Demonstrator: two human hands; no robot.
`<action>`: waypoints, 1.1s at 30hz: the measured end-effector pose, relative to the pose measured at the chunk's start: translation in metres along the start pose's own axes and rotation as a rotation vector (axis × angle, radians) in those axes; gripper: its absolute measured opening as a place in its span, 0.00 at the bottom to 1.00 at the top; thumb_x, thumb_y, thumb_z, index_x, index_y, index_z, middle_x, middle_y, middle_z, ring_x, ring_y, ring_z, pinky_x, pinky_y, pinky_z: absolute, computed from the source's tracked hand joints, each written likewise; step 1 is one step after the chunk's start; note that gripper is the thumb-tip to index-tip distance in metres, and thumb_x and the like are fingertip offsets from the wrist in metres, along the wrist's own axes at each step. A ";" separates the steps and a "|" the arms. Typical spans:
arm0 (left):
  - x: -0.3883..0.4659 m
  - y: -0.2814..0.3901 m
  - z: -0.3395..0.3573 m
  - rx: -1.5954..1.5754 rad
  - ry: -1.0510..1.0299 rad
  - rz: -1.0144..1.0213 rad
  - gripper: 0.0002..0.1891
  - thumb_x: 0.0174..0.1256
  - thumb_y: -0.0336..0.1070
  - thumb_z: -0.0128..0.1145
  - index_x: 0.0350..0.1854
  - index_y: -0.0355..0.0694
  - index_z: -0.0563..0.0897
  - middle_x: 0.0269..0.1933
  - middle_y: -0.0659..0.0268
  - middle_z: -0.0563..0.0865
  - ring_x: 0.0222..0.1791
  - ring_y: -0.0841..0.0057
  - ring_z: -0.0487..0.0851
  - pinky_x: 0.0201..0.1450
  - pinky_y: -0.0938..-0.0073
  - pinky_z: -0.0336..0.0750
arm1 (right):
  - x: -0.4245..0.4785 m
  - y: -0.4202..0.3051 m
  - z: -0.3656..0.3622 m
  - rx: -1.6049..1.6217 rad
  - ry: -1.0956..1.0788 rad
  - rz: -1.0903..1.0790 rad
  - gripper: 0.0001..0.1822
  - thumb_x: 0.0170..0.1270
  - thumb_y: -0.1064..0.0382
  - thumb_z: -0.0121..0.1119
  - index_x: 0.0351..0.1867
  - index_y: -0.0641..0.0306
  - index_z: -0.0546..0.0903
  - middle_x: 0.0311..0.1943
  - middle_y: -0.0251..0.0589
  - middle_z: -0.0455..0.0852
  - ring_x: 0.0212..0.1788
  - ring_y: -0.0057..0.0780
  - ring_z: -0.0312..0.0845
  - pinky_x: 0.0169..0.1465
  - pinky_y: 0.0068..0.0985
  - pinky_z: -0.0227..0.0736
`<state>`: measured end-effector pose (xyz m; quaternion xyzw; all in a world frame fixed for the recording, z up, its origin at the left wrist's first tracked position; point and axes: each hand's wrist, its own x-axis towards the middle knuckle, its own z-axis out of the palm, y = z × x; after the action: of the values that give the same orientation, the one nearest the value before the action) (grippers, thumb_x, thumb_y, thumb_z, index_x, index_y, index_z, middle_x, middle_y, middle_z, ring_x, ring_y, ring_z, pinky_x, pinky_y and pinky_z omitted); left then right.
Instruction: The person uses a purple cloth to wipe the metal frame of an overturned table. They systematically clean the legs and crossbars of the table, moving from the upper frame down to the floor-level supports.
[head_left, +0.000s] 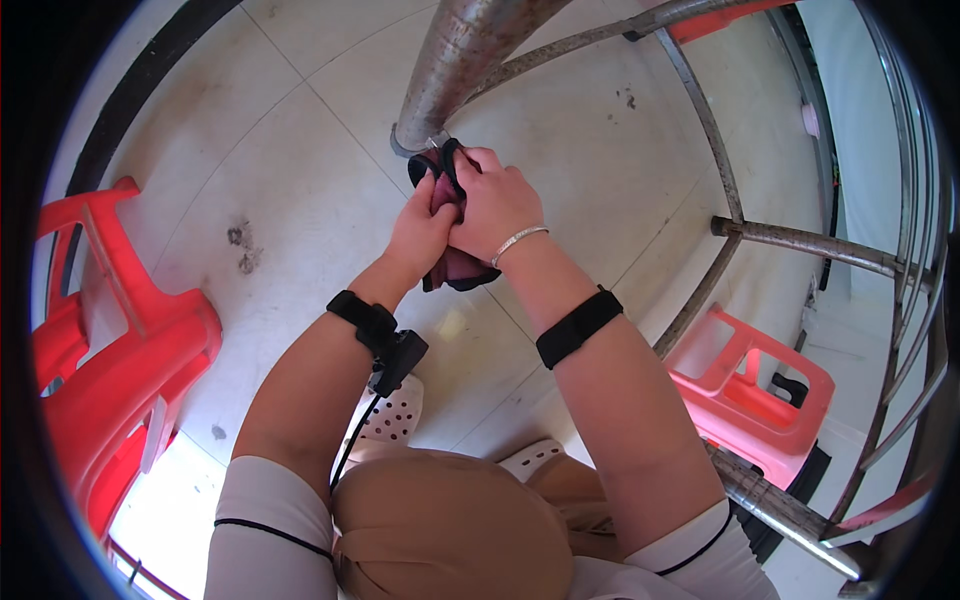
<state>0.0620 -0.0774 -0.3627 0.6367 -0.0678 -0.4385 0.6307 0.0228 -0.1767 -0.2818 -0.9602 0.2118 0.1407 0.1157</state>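
Note:
A dark red cloth article with black edging (469, 268), perhaps a shoe or a pouch, is held in both hands just below the foot of a thick, rusty metal post. My left hand (424, 232) grips its left side, the thumb near the black rim. Against its right side, my right hand (499, 199) has its fingers curled over the upper edge, and a silver bangle circles that wrist. Small shiny metal shows at the article's top end. The fingers cover much of the article, so its exact kind cannot be told.
The thick metal post (450, 75) stands on the tiled floor (300, 187). Red plastic stools (142, 337) are at the left. At the right are a rusty metal frame (825, 244) and a pink plastic stool (757, 405). A black cable (352, 442) runs from the left wrist strap.

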 end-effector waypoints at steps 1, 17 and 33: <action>-0.001 -0.001 0.001 0.015 -0.011 0.006 0.32 0.59 0.35 0.48 0.67 0.35 0.58 0.51 0.55 0.79 0.51 0.68 0.77 0.55 0.74 0.68 | -0.002 0.001 0.000 0.003 -0.006 0.002 0.37 0.42 0.57 0.62 0.60 0.58 0.69 0.56 0.36 0.69 0.42 0.42 0.74 0.47 0.32 0.74; -0.029 -0.040 0.032 0.089 -0.120 0.079 0.32 0.57 0.36 0.49 0.66 0.34 0.58 0.49 0.49 0.79 0.51 0.59 0.77 0.55 0.69 0.69 | -0.055 0.027 0.021 0.052 0.051 -0.003 0.38 0.41 0.59 0.63 0.59 0.65 0.68 0.55 0.40 0.69 0.42 0.45 0.73 0.47 0.34 0.73; -0.012 0.025 0.020 -0.454 0.020 0.036 0.23 0.62 0.38 0.53 0.56 0.35 0.65 0.45 0.61 0.78 0.45 0.73 0.77 0.49 0.75 0.71 | -0.004 0.029 -0.010 0.308 0.233 0.044 0.38 0.40 0.53 0.64 0.58 0.64 0.71 0.52 0.50 0.72 0.52 0.43 0.72 0.55 0.31 0.69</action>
<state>0.0532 -0.0891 -0.3320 0.4812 0.0276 -0.4248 0.7663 0.0093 -0.2034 -0.2754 -0.9360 0.2637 -0.0029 0.2330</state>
